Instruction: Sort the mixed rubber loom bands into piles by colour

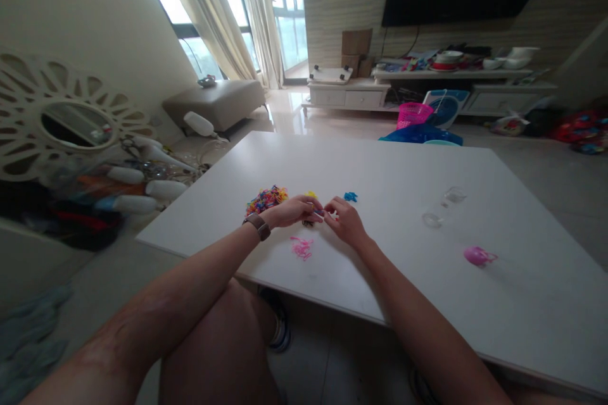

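My left hand, with a brown-strapped watch on its wrist, is closed in a pinch. Fingertip to fingertip with it, my right hand pinches too. Between them shows a tiny bluish piece that looks like a rubber band; its detail is blurred. A heap of mixed-colour rubber bands lies just left of my left hand. Smaller piles surround the hands: yellow bands behind, blue bands behind the right hand, dark bands partly hidden below the fingers, and pink bands nearer me.
On the right of the white table are a clear plastic open case and a pink-purple rounded container. A pink basket and blue items stand beyond the far edge. Lamp parts crowd the floor at left.
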Available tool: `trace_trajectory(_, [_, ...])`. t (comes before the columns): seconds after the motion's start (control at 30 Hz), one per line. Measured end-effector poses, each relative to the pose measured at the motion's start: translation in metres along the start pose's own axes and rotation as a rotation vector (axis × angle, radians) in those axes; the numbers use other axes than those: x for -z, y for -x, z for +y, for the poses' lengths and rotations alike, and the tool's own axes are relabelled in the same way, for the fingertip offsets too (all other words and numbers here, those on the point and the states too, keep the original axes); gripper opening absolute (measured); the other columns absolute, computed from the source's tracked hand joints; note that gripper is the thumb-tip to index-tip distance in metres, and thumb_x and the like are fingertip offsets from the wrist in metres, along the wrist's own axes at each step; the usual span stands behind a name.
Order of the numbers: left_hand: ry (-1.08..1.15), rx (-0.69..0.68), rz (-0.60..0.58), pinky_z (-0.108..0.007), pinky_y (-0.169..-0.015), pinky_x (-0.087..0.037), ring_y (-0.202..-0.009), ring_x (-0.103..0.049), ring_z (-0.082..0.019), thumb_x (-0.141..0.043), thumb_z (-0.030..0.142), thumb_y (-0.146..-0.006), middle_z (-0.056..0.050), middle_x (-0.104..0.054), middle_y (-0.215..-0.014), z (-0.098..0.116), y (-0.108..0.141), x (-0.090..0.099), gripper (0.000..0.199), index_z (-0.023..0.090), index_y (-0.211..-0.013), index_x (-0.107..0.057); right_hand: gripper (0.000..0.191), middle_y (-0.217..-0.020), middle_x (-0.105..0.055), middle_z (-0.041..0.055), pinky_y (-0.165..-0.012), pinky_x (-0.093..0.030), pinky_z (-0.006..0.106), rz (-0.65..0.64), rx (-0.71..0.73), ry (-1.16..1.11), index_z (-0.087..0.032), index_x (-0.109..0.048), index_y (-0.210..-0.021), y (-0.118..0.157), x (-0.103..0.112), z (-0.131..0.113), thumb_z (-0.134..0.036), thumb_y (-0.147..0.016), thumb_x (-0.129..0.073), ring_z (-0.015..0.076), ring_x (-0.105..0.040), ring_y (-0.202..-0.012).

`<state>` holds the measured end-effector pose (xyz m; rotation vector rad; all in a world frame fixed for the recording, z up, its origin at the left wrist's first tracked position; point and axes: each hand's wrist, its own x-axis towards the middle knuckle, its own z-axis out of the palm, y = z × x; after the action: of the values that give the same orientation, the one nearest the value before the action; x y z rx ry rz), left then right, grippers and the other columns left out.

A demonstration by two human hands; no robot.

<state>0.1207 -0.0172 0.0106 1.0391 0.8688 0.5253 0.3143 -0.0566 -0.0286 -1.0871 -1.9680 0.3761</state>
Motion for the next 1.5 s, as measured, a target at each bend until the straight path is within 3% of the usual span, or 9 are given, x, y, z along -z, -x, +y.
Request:
trace_trajectory(0.17, [-0.090,-0.066,0.089,-0.026,-0.073,-0.053,-0.073,-0.067,-0.015,-0.077,0.019,-0.073,-0.013,-0.072,-0.085,0.002,-0.001,-0.001,0.015,0.008,-0.080,-0.071,0.011,-0.080,-0.056,0.0015,-0.070,-0.042,0.030,0.067,-0.038,0.042,-0.022,-0.056,-0.078,-0.001,0.002,0.002,-0.018,-0.088,-0.056,0.0176,-0.055,-0.076])
trace_trajectory(0.43, [-0.288,-0.156,0.109,-0.024,-0.062,-0.046,-0.065,-0.060,-0.012,-0.084,0.030,-0.068,-0.007,-0.069,-0.070,0.002,0.002,-0.002,0.026,0.009,-0.077,-0.072,0.010,-0.079,-0.056,0.0014,-0.069,-0.043,0.030,0.069,-0.062,0.002,-0.022,-0.056,-0.078,0.000,0.001,0.001,-0.018,-0.088,-0.056,0.0173,-0.055,-0.075])
trace_trajectory(0.63, [-0.291,-0.185,0.122,-0.023,-0.060,-0.043,-0.061,-0.057,-0.010,-0.084,0.031,-0.069,-0.005,-0.068,-0.068,0.003,0.003,-0.003,0.026,0.009,-0.074,-0.070,0.002,-0.082,-0.057,0.0016,-0.069,-0.045,0.030,0.085,-0.093,0.000,-0.021,-0.060,-0.085,0.001,0.000,0.003,-0.021,-0.084,-0.061,0.0167,-0.055,-0.074])
trace_trajectory(1.03, [-0.361,-0.202,0.113,-0.024,-0.061,-0.044,-0.060,-0.057,-0.011,-0.081,0.029,-0.071,-0.006,-0.068,-0.068,0.003,-0.001,0.001,0.022,0.009,-0.074,-0.071,0.014,-0.077,-0.059,0.0016,-0.069,-0.044,0.030,0.085,-0.089,-0.045,-0.022,-0.060,-0.075,-0.001,0.001,0.002,-0.022,-0.089,-0.057,0.0168,-0.056,-0.074])
trace_trajectory(1.27, [-0.414,-0.241,0.311,-0.023,-0.059,-0.044,-0.058,-0.056,-0.010,-0.078,0.024,-0.072,-0.004,-0.065,-0.064,0.006,-0.008,0.016,0.017,0.011,-0.069,-0.068,0.016,-0.073,-0.060,0.0010,-0.069,-0.042,0.030,0.281,-0.228,-0.059,-0.020,-0.059,-0.068,-0.004,0.010,0.014,-0.020,-0.084,-0.059,0.0163,-0.055,-0.070])
trace_trajectory(1.43, [-0.419,-0.226,0.177,-0.022,-0.058,-0.043,-0.057,-0.056,-0.009,-0.076,0.025,-0.075,-0.003,-0.065,-0.063,0.000,-0.011,0.004,0.016,0.010,-0.073,-0.069,0.015,-0.076,-0.063,0.0019,-0.072,-0.043,0.029,0.101,-0.171,-0.055,-0.020,-0.064,-0.073,-0.004,0.000,0.013,-0.024,-0.087,-0.059,0.0166,-0.057,-0.074])
trace_trajectory(1.5, [-0.340,-0.200,0.161,-0.022,-0.061,-0.046,-0.060,-0.058,-0.009,-0.075,0.023,-0.076,-0.005,-0.068,-0.069,-0.001,-0.012,0.002,0.014,0.009,-0.078,-0.071,0.015,-0.078,-0.064,0.0025,-0.075,-0.043,0.030,0.112,-0.150,-0.041,-0.020,-0.065,-0.075,-0.004,0.000,0.017,-0.025,-0.088,-0.059,0.0171,-0.058,-0.077])
